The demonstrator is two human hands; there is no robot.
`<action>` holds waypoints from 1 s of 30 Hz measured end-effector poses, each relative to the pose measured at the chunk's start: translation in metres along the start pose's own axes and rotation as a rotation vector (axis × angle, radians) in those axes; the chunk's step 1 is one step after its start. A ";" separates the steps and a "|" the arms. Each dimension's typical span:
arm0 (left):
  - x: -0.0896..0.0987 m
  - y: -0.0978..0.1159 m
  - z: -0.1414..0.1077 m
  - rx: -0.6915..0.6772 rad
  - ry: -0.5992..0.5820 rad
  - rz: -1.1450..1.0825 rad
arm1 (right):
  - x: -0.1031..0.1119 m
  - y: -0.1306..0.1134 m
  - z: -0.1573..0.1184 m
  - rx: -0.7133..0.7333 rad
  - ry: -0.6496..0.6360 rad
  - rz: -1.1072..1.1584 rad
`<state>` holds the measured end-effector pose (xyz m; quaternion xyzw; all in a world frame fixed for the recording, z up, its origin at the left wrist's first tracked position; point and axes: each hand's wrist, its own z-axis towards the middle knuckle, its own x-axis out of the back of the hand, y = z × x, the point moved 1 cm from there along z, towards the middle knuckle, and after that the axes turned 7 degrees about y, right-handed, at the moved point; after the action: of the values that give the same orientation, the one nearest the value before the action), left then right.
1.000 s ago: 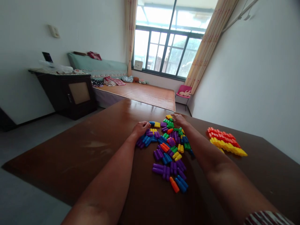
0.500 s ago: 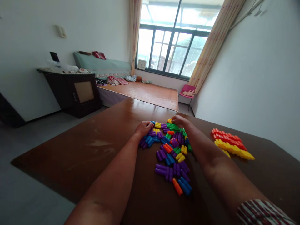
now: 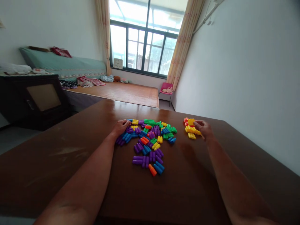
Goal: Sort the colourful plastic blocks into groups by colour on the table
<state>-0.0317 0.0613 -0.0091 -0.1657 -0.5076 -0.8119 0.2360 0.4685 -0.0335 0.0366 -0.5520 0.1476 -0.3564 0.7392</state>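
Observation:
On the brown table lies a loose pile of plastic bullet-shaped toy building blocks [image 3: 154, 131] in purple, blue, green, yellow and orange. My left hand [image 3: 120, 126] rests at the pile's far left edge, fingers curled in beside a blue block [image 3: 129, 120]; what they grip, if anything, is hidden. To the right, my right hand [image 3: 203, 127] pinches a yellow toy block [image 3: 191, 122] above the joined rows. Those rows are a red row [image 3: 186, 122] and a yellow row [image 3: 192, 130], partly covered by the hand. One short yellow block [image 3: 191, 136] lies just in front of them.
The glossy brown table [image 3: 77, 175] reaches to both sides. Beyond it stand a bed with a mat [image 3: 126, 93], a dark cabinet [image 3: 42, 97] at left and a pink chair [image 3: 167, 87] near the window. A white wall [image 3: 246, 72] runs along the right.
My right hand has moved from the pile's far edge across to the red and yellow rows, with a yellow block in its fingers. The view has turned right. My left hand stays by the pile.

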 end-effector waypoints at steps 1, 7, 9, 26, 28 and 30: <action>0.001 0.001 0.000 0.001 0.001 0.000 | 0.016 0.012 0.001 -0.040 0.031 -0.042; 0.005 0.012 -0.006 0.027 -0.010 -0.015 | 0.039 0.040 0.000 -0.282 -0.081 -0.186; 0.005 0.012 -0.007 0.024 -0.015 -0.010 | 0.035 0.038 -0.002 -0.313 -0.111 -0.223; 0.002 0.000 -0.002 -0.018 -0.015 -0.004 | 0.039 0.022 -0.004 -0.281 -0.148 -0.618; 0.003 0.000 -0.003 -0.018 -0.015 0.006 | 0.031 0.006 -0.007 -0.017 -0.030 -0.721; 0.003 0.003 -0.005 -0.009 -0.015 0.019 | 0.006 -0.016 -0.024 0.233 -0.014 -0.704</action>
<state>-0.0329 0.0550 -0.0070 -0.1778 -0.5042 -0.8105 0.2391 0.4528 -0.0569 0.0443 -0.4835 -0.0979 -0.5995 0.6303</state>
